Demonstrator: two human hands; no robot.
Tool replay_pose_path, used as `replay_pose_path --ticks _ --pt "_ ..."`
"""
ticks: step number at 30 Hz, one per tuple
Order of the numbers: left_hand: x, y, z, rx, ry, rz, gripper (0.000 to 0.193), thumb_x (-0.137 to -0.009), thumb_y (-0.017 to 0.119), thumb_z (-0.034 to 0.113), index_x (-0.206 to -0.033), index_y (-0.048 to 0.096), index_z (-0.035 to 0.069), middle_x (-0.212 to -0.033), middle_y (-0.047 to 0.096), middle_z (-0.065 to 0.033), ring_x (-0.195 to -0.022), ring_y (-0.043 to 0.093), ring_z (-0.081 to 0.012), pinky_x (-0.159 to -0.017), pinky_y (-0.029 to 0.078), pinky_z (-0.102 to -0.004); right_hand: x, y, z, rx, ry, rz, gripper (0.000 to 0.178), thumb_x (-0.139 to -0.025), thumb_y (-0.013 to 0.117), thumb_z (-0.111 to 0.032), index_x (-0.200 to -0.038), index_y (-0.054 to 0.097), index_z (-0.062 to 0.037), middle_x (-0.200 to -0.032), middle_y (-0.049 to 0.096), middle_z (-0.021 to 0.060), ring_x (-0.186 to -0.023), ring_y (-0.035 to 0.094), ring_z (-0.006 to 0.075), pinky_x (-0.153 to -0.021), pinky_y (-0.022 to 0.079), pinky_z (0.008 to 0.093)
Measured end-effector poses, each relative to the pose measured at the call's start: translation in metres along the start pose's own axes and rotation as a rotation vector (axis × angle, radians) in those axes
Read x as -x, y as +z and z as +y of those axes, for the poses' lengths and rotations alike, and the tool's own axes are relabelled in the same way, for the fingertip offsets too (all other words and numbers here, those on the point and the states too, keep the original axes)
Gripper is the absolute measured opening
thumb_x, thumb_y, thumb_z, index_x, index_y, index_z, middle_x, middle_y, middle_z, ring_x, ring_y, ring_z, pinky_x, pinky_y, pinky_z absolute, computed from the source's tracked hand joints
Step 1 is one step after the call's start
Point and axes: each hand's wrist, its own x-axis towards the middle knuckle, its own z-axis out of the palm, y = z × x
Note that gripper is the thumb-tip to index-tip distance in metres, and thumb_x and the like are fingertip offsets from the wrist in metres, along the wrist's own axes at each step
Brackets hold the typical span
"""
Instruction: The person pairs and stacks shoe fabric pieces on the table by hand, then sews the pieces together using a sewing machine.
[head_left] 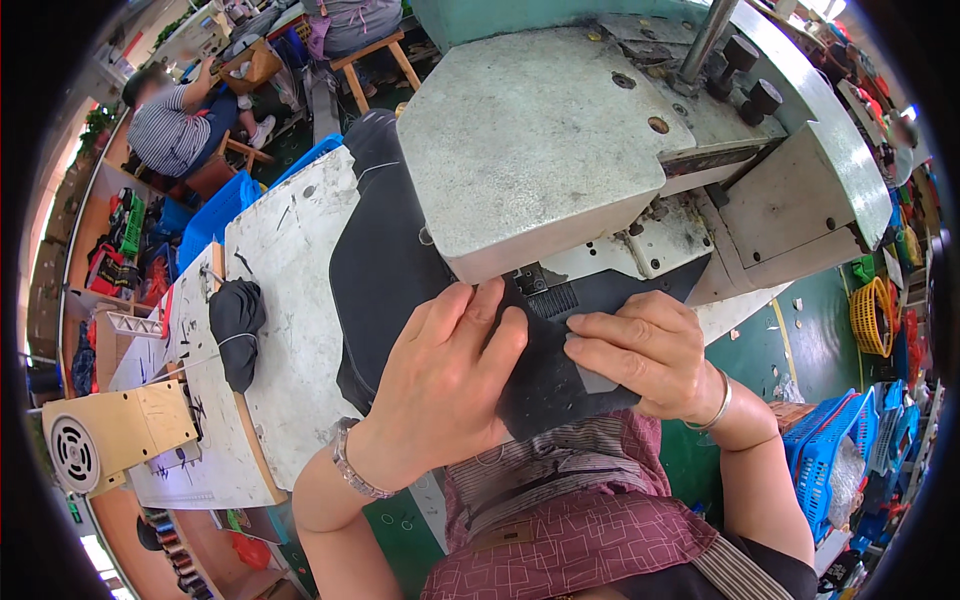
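Observation:
A dark, flat piece of sheet material (pixel 545 385), leather or fabric, lies across the front of a large grey-white industrial machine (pixel 545 130). My left hand (pixel 445 365), fingers bent, grips its left side close under the machine's head. On the right, my right hand (pixel 645 350) pinches the same piece with the fingers pressed together. A small grey patch (pixel 597 381) shows below those fingertips. Between my hands, a ribbed dark metal plate (pixel 553 302) is partly covered by the piece. The thumb of my left hand is mostly hidden.
More dark material (pixel 385 270) is heaped left of the machine head. A tied black bundle (pixel 237 330) lies on the worn white table (pixel 290 400). A beige box with a round vent (pixel 120 435) stands at left. Blue baskets (pixel 825 450) are at right; a person (pixel 175 125) sits at far left.

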Motion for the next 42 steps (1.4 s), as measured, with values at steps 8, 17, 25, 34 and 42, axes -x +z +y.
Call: replay_pose_path --ticks 8,17,25,34,42 --pt "-0.001 -0.002 -0.003 -0.02 -0.008 0.003 0.056 -0.055 0.061 0.004 -0.11 0.053 -0.002 -0.12 0.052 -0.0203 -0.107 0.048 -0.0341 -0.087 0.042 -0.0397 -0.006 0.001 0.002 -0.078 0.061 0.004 0.042 -0.055 0.062 -0.003 -0.096 0.067 -0.0053 -0.094 0.067 0.0078 -0.066 0.054 0.0206 -0.058 0.045 0.031" --pt "0.006 0.004 -0.004 -0.089 0.01 0.05 0.066 -0.056 0.062 0.004 -0.121 0.051 -0.006 -0.119 0.049 -0.0191 -0.112 0.046 -0.0348 -0.091 0.041 -0.04 -0.003 0.003 0.004 -0.008 0.06 0.025 0.042 -0.056 0.061 -0.002 -0.098 0.068 -0.0055 -0.095 0.067 0.0077 -0.065 0.055 0.0202 -0.058 0.044 0.0301" --pt "0.009 0.005 -0.001 -0.105 0.013 0.018 0.07 -0.058 0.064 0.004 -0.125 0.048 -0.006 -0.123 0.05 -0.0231 -0.114 0.045 -0.0357 -0.092 0.04 -0.0419 0.002 0.002 0.002 0.041 0.024 0.036 0.042 -0.058 0.061 -0.004 -0.1 0.067 -0.0064 -0.096 0.066 0.0082 -0.065 0.055 0.0197 -0.056 0.044 0.0289" --pt "0.007 0.004 -0.002 -0.112 0.035 0.037 0.066 -0.058 0.062 0.003 -0.122 0.05 -0.005 -0.121 0.053 -0.0243 -0.11 0.046 -0.034 -0.089 0.042 -0.0403 0.0 -0.004 0.004 -0.164 0.16 -0.007 0.046 -0.054 0.057 0.009 -0.098 0.067 -0.0024 -0.103 0.064 0.0157 -0.078 0.063 0.0266 -0.065 0.051 0.0327" --pt "0.014 0.002 -0.004 0.026 -0.025 0.089 0.065 -0.061 0.059 0.002 -0.125 0.05 -0.006 -0.122 0.054 -0.0249 -0.108 0.051 -0.0359 -0.094 0.041 -0.0405 -0.009 -0.004 0.002 -0.281 0.517 -0.023 0.047 -0.067 0.066 0.0 -0.112 0.055 -0.0018 -0.106 0.062 0.0146 -0.101 0.057 0.0348 -0.089 0.045 0.0432"
